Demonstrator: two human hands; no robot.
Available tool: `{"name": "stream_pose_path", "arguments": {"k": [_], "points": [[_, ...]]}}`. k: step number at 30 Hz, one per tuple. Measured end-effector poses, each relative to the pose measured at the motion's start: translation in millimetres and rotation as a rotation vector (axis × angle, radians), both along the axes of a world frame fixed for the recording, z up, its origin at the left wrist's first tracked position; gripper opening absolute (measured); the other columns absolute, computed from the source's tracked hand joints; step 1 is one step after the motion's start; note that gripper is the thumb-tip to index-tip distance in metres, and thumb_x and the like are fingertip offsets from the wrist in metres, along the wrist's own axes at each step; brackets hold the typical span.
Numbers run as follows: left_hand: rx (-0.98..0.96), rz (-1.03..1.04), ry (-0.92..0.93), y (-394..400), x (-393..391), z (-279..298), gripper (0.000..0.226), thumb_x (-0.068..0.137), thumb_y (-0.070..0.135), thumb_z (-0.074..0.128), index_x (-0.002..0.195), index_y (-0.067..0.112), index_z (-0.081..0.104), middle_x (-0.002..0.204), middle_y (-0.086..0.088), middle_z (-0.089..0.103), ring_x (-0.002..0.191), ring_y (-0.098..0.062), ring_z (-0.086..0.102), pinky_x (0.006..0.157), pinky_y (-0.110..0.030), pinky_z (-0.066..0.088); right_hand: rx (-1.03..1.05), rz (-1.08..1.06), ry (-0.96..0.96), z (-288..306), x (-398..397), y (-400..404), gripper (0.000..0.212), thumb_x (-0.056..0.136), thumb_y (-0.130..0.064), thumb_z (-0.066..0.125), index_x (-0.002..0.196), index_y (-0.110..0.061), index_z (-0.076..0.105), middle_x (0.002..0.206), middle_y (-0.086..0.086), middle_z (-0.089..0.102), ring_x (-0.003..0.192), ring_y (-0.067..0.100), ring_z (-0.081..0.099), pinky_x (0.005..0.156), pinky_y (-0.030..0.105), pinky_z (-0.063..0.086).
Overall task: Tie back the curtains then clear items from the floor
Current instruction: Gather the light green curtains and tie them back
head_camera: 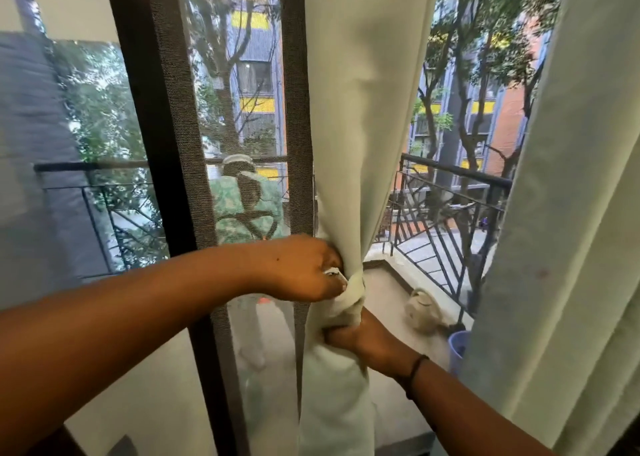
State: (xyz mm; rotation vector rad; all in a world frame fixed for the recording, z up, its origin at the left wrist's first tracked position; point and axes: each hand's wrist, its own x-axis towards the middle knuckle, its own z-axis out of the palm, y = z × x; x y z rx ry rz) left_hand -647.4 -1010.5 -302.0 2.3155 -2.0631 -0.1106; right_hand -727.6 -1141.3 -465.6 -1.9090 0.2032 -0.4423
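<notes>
At the window, both hands clutch the soft, limp curtain [360, 109]: left hand [304, 268] pinches the knot [351, 299], right hand [360, 337] bunches fabric below.

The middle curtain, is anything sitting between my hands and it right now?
Nothing visible. The left hand pinches the gathered middle curtain at its knot, and the right hand grips the fabric just below.

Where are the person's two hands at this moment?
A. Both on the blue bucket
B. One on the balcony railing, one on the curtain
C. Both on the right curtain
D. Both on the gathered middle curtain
D: the left hand and the right hand both grip the knotted part of the middle curtain.
</notes>
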Motion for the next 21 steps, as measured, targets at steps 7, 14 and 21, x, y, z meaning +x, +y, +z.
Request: {"name": "stream_pose_path", "arguments": {"k": [7, 14, 21], "points": [[-0.342, -0.445, -0.742, 0.0, -19.2, 19.9, 0.020, 0.087, 0.033, 0.054, 0.082, 0.016, 0.063, 0.079, -0.001, 0.058, 0.067, -0.023, 0.060, 0.048, -0.032, 0.050, 0.174, -0.029, -0.098, -34.4, -15.7, -4.5, 0.080, 0.063, -0.077, 0.060, 0.115, -0.016, 0.061, 0.108, 0.001, 0.071, 0.103, 0.018, 0.066, 0.088, 0.030, 0.053], [-0.377, -0.272, -0.723, -20.5, -37.9, 10.4, 0.032, 0.081, 0.040, 0.037, 0.080, 0.012, 0.053, 0.057, -0.004, 0.055, 0.043, -0.027, 0.053, 0.036, -0.024, 0.025, 0.271, -0.275, -0.230, -47.3, -30.1, -15.8, 0.045, 0.093, -0.038, 0.028, 0.102, -0.016, 0.066, 0.085, -0.012, 0.072, 0.084, -0.006, 0.067, 0.069, 0.007, 0.049], [-0.315, -0.009, -0.529, -28.5, -36.4, -10.1, 0.049, 0.078, 0.059, 0.005, 0.087, 0.025, 0.039, 0.086, -0.001, 0.061, 0.078, -0.024, 0.060, 0.058, -0.030, 0.035, -0.074, -0.504, -0.353, -59.7, -34.4, -69.8, 0.072, 0.084, -0.076, 0.029, 0.079, -0.015, 0.069, 0.074, 0.007, 0.070, 0.073, 0.019, 0.066, 0.067, 0.041, 0.053]]}}
